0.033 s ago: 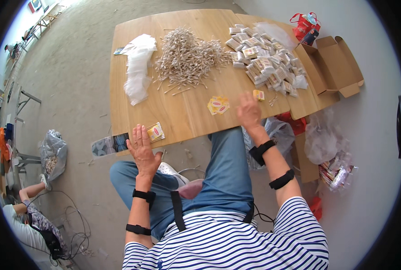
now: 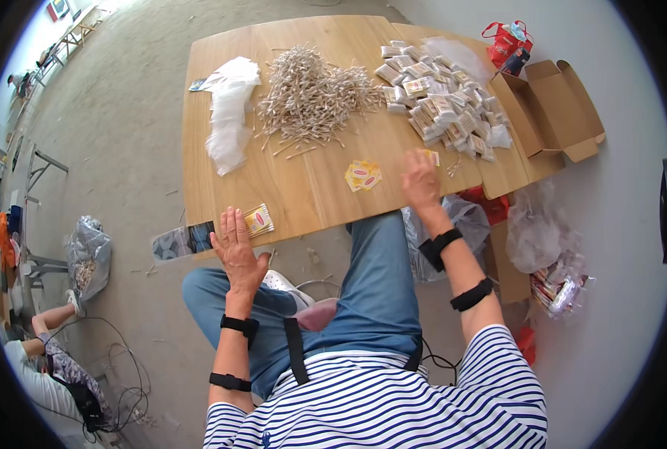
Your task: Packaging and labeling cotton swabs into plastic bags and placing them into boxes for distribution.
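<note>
My left hand (image 2: 236, 243) lies at the table's near left edge with its fingers stretched out. Its fingertips are beside a clear packet of cotton swabs with a yellow card (image 2: 259, 220). Toward the right, my right hand (image 2: 422, 179) reaches over the table with bent fingers, next to a small stack of yellow cards (image 2: 434, 158) that it partly covers. Its fingertips are hidden, so I cannot see whether it grips a card. Several loose yellow cards (image 2: 363, 175) lie spread left of it. Farther back is a large heap of loose cotton swabs (image 2: 311, 97).
Clear plastic bags (image 2: 230, 112) lie at the table's left, and a pile of filled swab packets (image 2: 446, 101) at the right. An open cardboard box (image 2: 554, 112) stands beside the table. A few swabs (image 2: 455, 166) lie near the right edge. Plastic bags (image 2: 532, 232) hang below.
My right hand has shifted slightly right and now covers more of the small yellow card stack. My left hand has stayed in place.
</note>
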A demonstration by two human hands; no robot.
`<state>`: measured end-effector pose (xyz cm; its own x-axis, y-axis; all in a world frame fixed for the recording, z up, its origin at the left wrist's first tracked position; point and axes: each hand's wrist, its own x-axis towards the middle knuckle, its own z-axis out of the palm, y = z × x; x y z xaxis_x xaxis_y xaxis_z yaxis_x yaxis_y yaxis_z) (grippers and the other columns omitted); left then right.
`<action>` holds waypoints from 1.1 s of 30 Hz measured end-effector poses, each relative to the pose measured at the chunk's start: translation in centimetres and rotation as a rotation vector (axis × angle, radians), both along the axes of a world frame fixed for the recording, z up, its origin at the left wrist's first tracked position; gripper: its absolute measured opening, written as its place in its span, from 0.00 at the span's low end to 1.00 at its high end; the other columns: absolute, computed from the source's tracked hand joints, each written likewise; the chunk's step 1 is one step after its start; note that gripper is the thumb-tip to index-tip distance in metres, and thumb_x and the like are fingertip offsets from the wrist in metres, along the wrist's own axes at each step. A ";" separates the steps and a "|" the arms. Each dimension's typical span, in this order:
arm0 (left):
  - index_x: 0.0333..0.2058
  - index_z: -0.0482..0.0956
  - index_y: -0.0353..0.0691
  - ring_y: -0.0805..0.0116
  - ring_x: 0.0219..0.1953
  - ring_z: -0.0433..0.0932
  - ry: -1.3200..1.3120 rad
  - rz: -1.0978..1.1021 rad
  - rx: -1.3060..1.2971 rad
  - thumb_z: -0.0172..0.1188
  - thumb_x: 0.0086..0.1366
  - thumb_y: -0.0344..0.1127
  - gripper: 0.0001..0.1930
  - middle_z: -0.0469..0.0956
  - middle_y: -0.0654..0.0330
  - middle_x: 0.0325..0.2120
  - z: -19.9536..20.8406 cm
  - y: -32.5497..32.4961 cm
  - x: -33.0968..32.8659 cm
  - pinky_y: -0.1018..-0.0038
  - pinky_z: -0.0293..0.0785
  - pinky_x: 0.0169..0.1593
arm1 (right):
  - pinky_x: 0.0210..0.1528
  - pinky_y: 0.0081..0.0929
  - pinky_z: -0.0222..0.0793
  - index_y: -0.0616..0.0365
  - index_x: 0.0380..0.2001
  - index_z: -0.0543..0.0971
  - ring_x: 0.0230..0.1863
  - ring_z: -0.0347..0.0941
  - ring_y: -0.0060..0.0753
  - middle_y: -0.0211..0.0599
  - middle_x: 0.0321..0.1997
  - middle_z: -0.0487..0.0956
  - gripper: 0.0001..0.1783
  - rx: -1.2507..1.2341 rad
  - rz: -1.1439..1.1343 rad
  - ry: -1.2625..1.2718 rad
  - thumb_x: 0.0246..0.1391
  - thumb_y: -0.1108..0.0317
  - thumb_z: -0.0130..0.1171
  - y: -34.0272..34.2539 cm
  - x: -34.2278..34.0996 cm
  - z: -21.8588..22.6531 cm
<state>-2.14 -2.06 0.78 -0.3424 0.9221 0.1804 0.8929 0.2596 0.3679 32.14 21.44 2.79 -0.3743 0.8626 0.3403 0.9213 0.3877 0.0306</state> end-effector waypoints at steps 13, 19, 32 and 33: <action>0.72 0.51 0.42 0.57 0.76 0.47 -0.042 -0.010 0.023 0.77 0.37 0.37 0.62 0.53 0.54 0.72 -0.1 0.0 -0.1 0.48 0.35 0.74 | 0.56 0.45 0.69 0.54 0.50 0.78 0.53 0.71 0.57 0.49 0.50 0.76 0.23 -0.174 -0.170 0.060 0.48 0.77 0.60 4.5 4.8 0.2; 0.72 0.51 0.42 0.57 0.76 0.47 -0.033 -0.004 0.017 0.77 0.37 0.37 0.62 0.53 0.54 0.72 -0.3 0.1 -0.2 0.48 0.35 0.74 | 0.58 0.43 0.68 0.55 0.48 0.79 0.53 0.70 0.52 0.46 0.49 0.76 0.20 -0.052 -0.043 -0.018 0.47 0.75 0.61 2.3 1.8 2.0; 0.72 0.52 0.39 0.57 0.76 0.46 0.021 0.035 -0.030 0.72 0.40 0.37 0.58 0.51 0.53 0.73 -0.2 0.0 0.2 0.49 0.35 0.75 | 0.72 0.46 0.54 0.64 0.62 0.69 0.67 0.63 0.53 0.51 0.63 0.71 0.44 -0.214 0.501 0.190 0.41 0.61 0.74 -6.5 -10.1 4.3; 0.72 0.52 0.39 0.57 0.76 0.46 0.012 0.040 -0.030 0.72 0.41 0.37 0.58 0.51 0.54 0.73 -0.4 -0.1 0.1 0.49 0.35 0.74 | 0.72 0.46 0.54 0.64 0.62 0.69 0.67 0.63 0.53 0.51 0.63 0.71 0.44 -0.219 0.518 0.192 0.41 0.61 0.74 -7.5 -11.6 3.7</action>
